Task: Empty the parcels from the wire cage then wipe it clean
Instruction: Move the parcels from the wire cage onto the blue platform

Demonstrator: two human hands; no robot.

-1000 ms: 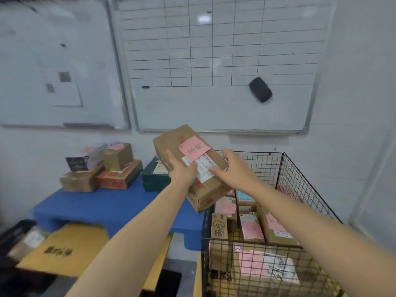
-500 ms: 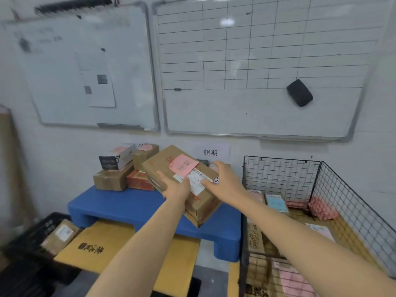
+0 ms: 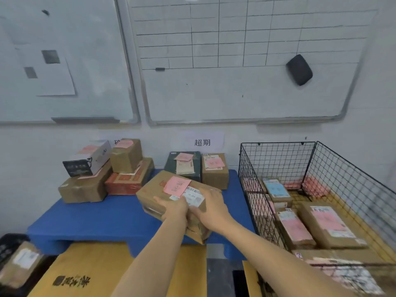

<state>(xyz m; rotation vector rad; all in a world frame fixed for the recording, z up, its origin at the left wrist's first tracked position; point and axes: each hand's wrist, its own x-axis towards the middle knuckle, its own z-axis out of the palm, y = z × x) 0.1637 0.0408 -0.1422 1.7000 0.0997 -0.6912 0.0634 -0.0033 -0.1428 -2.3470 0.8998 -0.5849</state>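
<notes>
Bearing pink slip [image 3: 176, 186]: brown cardboard parcel [image 3: 153, 192]

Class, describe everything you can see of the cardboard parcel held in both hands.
The parcel is a brown cardboard box with a pink slip and a white barcode label on its top face. It is tilted, held over the blue platform beside the wire cage. The left hand and the right hand grip its near end.

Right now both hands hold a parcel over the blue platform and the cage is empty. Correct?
No: the cage holds several boxes, per the head view. The left hand and right hand do hold the parcel over the blue platform.
</notes>
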